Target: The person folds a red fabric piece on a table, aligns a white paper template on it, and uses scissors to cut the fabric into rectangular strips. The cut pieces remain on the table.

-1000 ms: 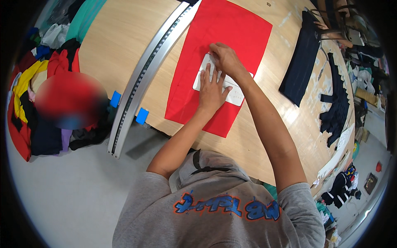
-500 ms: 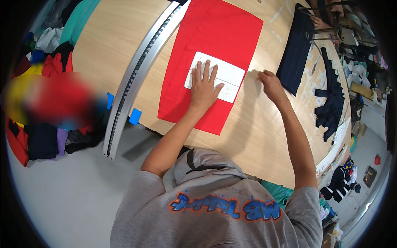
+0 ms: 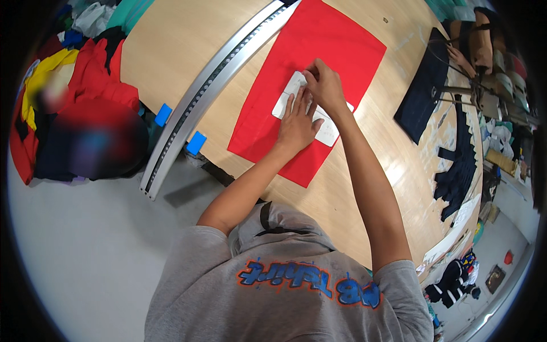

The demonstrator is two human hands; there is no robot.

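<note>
A flat red cloth piece (image 3: pixel 347 48) lies on the wooden table, with a white rectangular card (image 3: pixel 327 134) resting on its middle. My left hand (image 3: pixel 297 128) presses flat on the card, fingers stretched out. Just beyond it, my right hand (image 3: pixel 326 85) is at the card's far edge, its fingers pinched together. Whatever those fingers hold, if anything, is too small or hidden to make out. My right hand and wrist cover part of the card.
A perforated metal rail (image 3: pixel 199 100) crosses the table on the left, near two blue clips (image 3: pixel 196 143). Dark folded cloth (image 3: pixel 423 91) and dark cut pieces (image 3: pixel 457 171) lie on the right. Piled clothes (image 3: pixel 94 74) stand at the left. Another person's hand (image 3: pixel 460 60) shows at far right.
My right hand has moved left and away from me, from the bare table to the card's far edge. My left hand stays flat on the card. The whole view has shifted slightly.
</note>
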